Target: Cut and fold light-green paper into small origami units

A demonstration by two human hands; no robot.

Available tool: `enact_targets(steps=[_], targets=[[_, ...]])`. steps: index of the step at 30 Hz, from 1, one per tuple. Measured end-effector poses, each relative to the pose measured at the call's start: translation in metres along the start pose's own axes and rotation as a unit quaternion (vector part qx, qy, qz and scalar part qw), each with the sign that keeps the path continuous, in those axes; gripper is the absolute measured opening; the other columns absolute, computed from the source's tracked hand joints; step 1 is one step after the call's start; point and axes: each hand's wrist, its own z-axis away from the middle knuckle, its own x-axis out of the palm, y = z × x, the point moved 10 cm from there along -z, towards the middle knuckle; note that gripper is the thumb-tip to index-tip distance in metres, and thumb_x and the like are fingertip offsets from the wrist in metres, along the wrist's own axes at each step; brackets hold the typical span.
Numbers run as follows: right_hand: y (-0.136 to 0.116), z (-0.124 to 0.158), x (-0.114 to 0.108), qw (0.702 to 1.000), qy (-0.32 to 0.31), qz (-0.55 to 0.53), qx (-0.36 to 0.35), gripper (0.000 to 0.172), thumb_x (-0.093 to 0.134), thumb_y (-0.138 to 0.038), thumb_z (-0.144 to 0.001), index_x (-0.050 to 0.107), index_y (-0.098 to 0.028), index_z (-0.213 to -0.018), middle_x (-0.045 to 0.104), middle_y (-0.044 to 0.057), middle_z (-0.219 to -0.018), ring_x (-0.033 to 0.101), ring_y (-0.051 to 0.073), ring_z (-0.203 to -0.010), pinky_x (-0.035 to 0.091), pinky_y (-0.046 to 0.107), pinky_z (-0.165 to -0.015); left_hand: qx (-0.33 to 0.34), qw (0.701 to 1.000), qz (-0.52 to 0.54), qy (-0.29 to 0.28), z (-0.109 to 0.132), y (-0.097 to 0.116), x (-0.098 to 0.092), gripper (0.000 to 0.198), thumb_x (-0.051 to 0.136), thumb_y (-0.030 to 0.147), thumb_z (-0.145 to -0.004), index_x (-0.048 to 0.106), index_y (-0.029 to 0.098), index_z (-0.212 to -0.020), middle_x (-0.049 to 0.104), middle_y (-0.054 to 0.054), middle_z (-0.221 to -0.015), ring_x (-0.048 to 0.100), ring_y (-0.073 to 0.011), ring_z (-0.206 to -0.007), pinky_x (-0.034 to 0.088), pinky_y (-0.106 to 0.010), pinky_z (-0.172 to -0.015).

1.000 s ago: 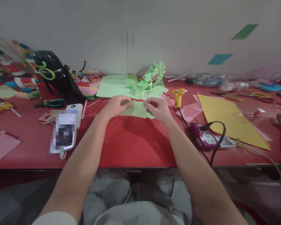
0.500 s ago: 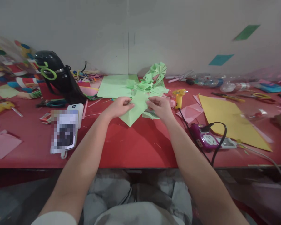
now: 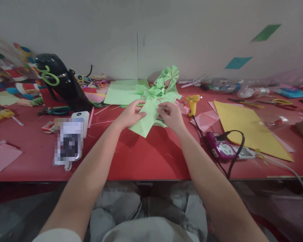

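A creased light green paper (image 3: 146,119) is held above the red table, one corner pointing toward me. My left hand (image 3: 131,115) pinches its left edge between thumb and fingers. At the paper's right edge, my right hand (image 3: 169,115) has its thumb and fingers pressed together on it. Just behind stand folded green paper pieces (image 3: 158,87), with a round fan-like green form (image 3: 170,75) at the back. Flat green sheets (image 3: 121,92) lie behind my left hand.
A yellow glue gun (image 3: 192,105) stands right of my right hand, its cable running to a purple power socket (image 3: 221,148). Yellow paper (image 3: 247,127) lies farther right. At left are a phone (image 3: 69,143) and a black bottle (image 3: 63,80).
The green paper has turned slightly, its near corner shifting right and a little toward me. Both hands keep hold of it, with the fingers moved slightly.
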Motion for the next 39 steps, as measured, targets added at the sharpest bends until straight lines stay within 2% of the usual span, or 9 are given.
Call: enact_targets(steps=[4,8,12,16,22,26,31,35,39], targets=[[-0.005,0.000,-0.004,0.999,0.020,0.042,-0.024,0.011,0.064,-0.029,-0.081,0.066,-0.020,-0.087,0.069,0.006,-0.084,0.065,0.019,-0.076,0.055,0.032,-0.063,0.001,0.999,0.037,-0.015,-0.001,0.000,0.005,0.046,0.066,0.021,-0.085,0.050,0.023,-0.128,0.069,-0.012,-0.115,0.071,-0.0214,-0.087,0.056,-0.034,-0.073],[-0.005,0.001,-0.006,0.997,0.028,0.070,-0.021,0.021,0.064,-0.030,-0.081,0.073,-0.019,-0.097,0.073,0.009,-0.101,0.067,0.019,-0.082,0.057,0.035,-0.069,0.009,0.999,0.038,-0.008,-0.002,0.000,0.005,0.052,0.063,0.018,-0.086,0.044,0.025,-0.133,0.069,-0.011,-0.113,0.070,-0.0205,-0.086,0.055,-0.034,-0.073],[-0.004,0.002,-0.004,0.995,0.021,0.091,-0.023,0.031,0.065,-0.033,-0.082,0.074,-0.020,-0.108,0.069,0.011,-0.113,0.067,0.020,-0.086,0.059,0.036,-0.070,0.023,0.999,0.047,-0.012,-0.001,0.002,0.007,0.055,0.059,0.017,-0.087,0.038,0.028,-0.137,0.068,-0.007,-0.106,0.068,-0.0174,-0.076,0.054,-0.031,-0.068],[-0.010,0.003,-0.003,0.993,0.016,0.105,-0.050,0.026,0.066,-0.033,-0.082,0.075,-0.023,-0.105,0.065,0.011,-0.118,0.066,0.022,-0.098,0.058,0.037,-0.076,0.036,0.999,0.024,-0.006,-0.002,0.005,0.006,0.048,0.057,0.016,-0.087,0.042,0.029,-0.131,0.065,-0.003,-0.100,0.065,-0.0134,-0.073,0.053,-0.029,-0.071],[-0.030,0.007,-0.003,0.986,0.031,0.115,-0.114,0.017,0.068,-0.028,-0.080,0.075,-0.024,-0.096,0.065,0.008,-0.105,0.062,0.020,-0.094,0.055,0.035,-0.075,0.072,0.993,-0.076,0.054,-0.002,0.016,-0.002,0.027,0.056,0.013,-0.085,0.055,0.021,-0.110,0.060,-0.006,-0.111,0.059,-0.0192,-0.108,0.048,-0.034,-0.095],[-0.025,0.007,0.003,0.992,0.006,0.095,-0.084,0.017,0.065,-0.026,-0.080,0.069,-0.022,-0.096,0.068,0.006,-0.099,0.062,0.017,-0.083,0.053,0.034,-0.073,0.069,0.993,-0.087,0.050,-0.001,0.018,0.001,0.027,0.055,0.011,-0.084,0.056,0.021,-0.108,0.060,-0.007,-0.117,0.052,-0.0210,-0.123,0.043,-0.036,-0.103],[-0.018,0.005,0.008,0.998,-0.014,0.042,-0.041,0.022,0.066,-0.029,-0.078,0.063,-0.020,-0.098,0.068,0.005,-0.093,0.061,0.017,-0.079,0.050,0.031,-0.066,0.073,0.995,-0.068,0.018,0.002,0.020,0.009,0.037,0.054,0.008,-0.082,0.053,0.021,-0.117,0.060,-0.006,-0.107,0.059,-0.0176,-0.109,0.043,-0.037,-0.102],[-0.017,0.006,0.012,0.999,-0.030,0.035,-0.021,0.019,0.064,-0.032,-0.080,0.067,-0.019,-0.093,0.067,0.004,-0.084,0.058,0.016,-0.071,0.047,0.029,-0.061,0.075,0.996,0.018,-0.038,0.002,0.017,0.020,0.047,0.052,0.010,-0.084,0.046,0.026,-0.128,0.063,-0.006,-0.110,0.065,-0.0165,-0.096,0.050,-0.035,-0.090],[-0.019,0.005,0.006,0.997,0.006,0.060,-0.044,0.019,0.062,-0.033,-0.081,0.070,-0.019,-0.092,0.070,0.005,-0.087,0.059,0.018,-0.076,0.048,0.032,-0.066,0.056,0.996,0.064,-0.027,-0.002,0.008,0.020,0.045,0.055,0.013,-0.085,0.045,0.028,-0.126,0.065,-0.007,-0.112,0.066,-0.0169,-0.091,0.052,-0.031,-0.080]])
